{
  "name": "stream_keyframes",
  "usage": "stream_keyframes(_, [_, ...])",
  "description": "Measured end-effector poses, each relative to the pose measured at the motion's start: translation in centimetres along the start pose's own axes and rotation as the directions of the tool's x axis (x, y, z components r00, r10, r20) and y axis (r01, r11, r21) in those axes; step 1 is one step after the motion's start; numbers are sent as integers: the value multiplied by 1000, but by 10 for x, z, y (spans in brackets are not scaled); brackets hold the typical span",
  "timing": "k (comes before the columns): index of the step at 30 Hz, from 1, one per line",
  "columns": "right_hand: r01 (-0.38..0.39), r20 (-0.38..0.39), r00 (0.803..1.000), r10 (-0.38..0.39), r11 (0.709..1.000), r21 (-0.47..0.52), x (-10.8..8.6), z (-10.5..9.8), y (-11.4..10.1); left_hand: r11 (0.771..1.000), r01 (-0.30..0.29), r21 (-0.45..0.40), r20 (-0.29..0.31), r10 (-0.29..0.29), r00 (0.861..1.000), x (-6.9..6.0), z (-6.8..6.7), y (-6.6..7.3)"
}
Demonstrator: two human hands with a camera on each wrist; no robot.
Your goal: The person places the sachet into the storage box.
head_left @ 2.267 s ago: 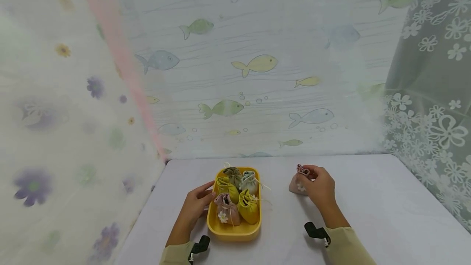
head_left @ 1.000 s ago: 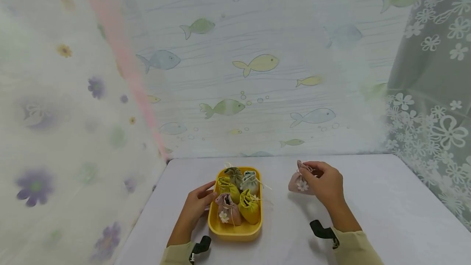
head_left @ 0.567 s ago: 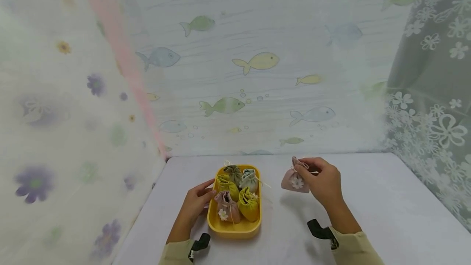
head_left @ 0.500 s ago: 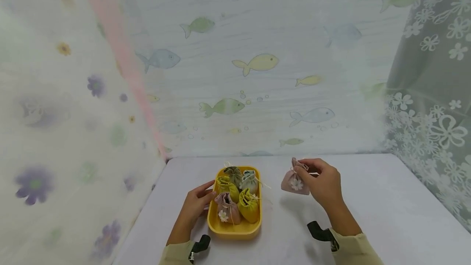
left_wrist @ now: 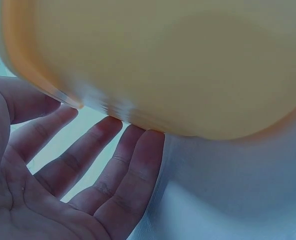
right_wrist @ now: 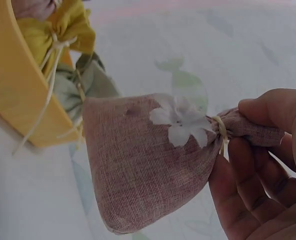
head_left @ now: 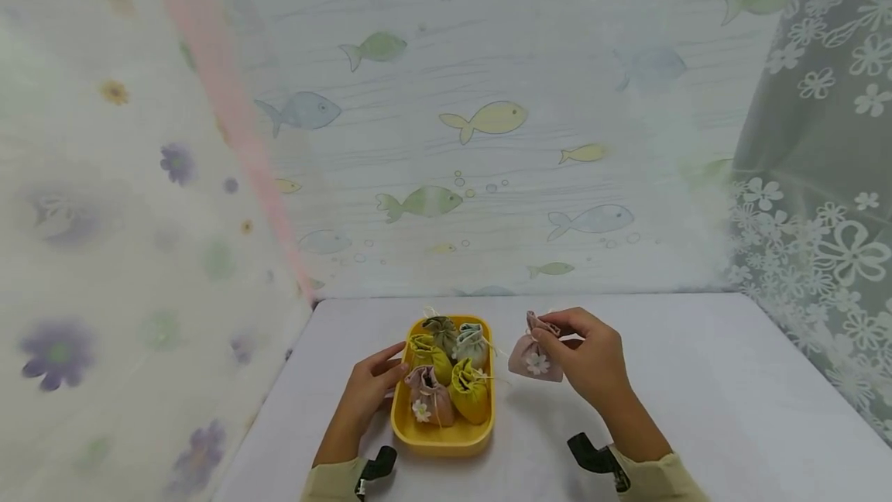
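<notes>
My right hand (head_left: 588, 351) pinches the gathered neck of a dusty-pink drawstring pouch (head_left: 535, 359), which hangs above the table just right of the yellow tray (head_left: 446, 440). In the right wrist view the pouch (right_wrist: 143, 165) shows a white flower and a cream cord, with the thumb on its neck. At the tray's left side, my left hand (head_left: 369, 390) touches the outer wall. Its fairly straight fingers (left_wrist: 100, 137) rest along the tray's edge in the left wrist view. The tray holds several pouches: a pink pouch (head_left: 433, 401), yellow ones, an olive one and a pale green one.
A white cloth covers the table (head_left: 683, 378). Behind it hangs a fish-print curtain (head_left: 488, 177), with a flower-print sheet (head_left: 139, 254) on the left and a lace-patterned sheer panel (head_left: 822, 215) on the right. Cords from the pouches hang over the tray's right rim.
My right hand has lifted the pink pouch off the table and carried it left, closer to the tray. My left hand and the tray have stayed in place.
</notes>
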State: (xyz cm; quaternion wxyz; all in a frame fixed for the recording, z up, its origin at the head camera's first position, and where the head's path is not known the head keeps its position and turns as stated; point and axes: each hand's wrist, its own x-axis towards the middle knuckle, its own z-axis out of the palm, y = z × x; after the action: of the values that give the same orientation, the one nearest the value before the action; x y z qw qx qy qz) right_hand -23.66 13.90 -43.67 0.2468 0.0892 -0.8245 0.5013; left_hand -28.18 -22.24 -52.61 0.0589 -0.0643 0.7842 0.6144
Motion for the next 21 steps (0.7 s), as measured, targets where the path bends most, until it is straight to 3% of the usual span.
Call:
stream_keyframes(16, [69,137,986,-98,977,201,-18,25,-25,1000,10,12,-6,-10,1000,-1,-1,2])
stream_keyframes(21, [44,189,978,-92,969,241,-22,31,-33,1000,14,16,-9,-14,1000,0,0,1])
